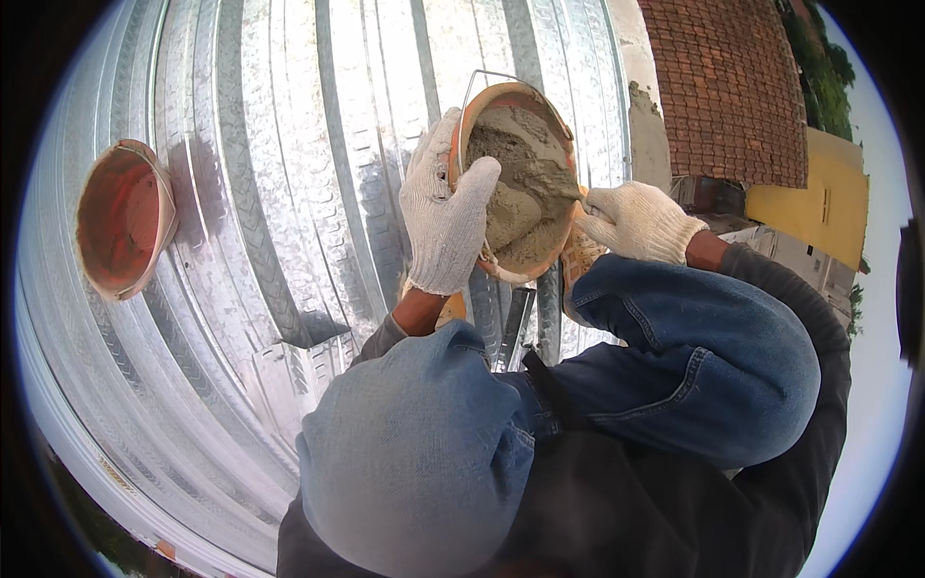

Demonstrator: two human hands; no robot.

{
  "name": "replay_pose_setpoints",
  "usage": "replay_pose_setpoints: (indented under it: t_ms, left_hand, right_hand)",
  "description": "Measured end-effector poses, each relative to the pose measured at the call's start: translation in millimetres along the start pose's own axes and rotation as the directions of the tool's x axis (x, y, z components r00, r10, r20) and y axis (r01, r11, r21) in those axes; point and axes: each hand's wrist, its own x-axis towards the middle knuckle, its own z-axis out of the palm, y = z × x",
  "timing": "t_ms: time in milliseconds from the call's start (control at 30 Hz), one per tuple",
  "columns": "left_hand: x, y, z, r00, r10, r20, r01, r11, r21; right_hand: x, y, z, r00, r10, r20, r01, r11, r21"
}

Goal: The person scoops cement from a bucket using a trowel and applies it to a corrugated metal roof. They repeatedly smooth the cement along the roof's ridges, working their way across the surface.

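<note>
A bucket [571,159] of wet grey mortar [525,183] stands on the ribbed metal sheet between my knees, its wire handle tipped to the far side. My left hand [445,217], in a pale knitted glove, grips the bucket's left side with the thumb over the rim. My gloved right hand [641,220] is at the right rim, its fingers closed round the handle of what looks like a mortar-smeared trowel [568,193]. Its blade cannot be told apart from the mortar.
Off to the left, a second reddish bucket [120,222] lies tilted on the ribbed metal sheeting [279,116]. A concrete ledge [644,106] borders the sheeting on the right. Beyond it lie a tiled roof [723,87] and a yellow wall [809,207] lower down.
</note>
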Motion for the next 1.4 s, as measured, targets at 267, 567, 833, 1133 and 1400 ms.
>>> replay_pose_setpoints:
  t_ms: [267, 567, 833, 1133, 1400]
  left_hand:
    - [-5.6, 13.6, 8.3, 0.999, -0.031, -0.028, 0.03, 0.999, -0.024]
    - [-6.3, 22.0, 5.7, 0.998, -0.033, -0.056, 0.042, 0.984, 0.174]
    - [-4.7, 42.3, 6.2, 0.993, -0.092, -0.069, 0.109, 0.945, 0.308]
    - [15.4, 84.1, 7.9, 0.946, -0.314, 0.081, 0.189, 0.738, 0.647]
    - [39.2, 134.4, 4.2, 0.861, -0.478, 0.172, 0.123, 0.524, 0.843]
  right_hand:
    - [19.3, 3.7, 32.0, 0.955, -0.148, 0.257, -0.008, 0.854, 0.521]
    - [3.3, 68.9, 30.2, 0.971, -0.191, 0.145, 0.056, 0.768, 0.638]
    - [-45.8, 127.6, 18.2, 0.995, 0.049, 0.09, -0.103, 0.482, 0.87]
    - [4.3, 224.9, 19.0, 0.758, 0.591, -0.275, -0.054, 0.478, 0.877]
    - [101.4, 269.8, 26.4, 0.477, 0.659, -0.582, -0.166, 0.717, 0.676]
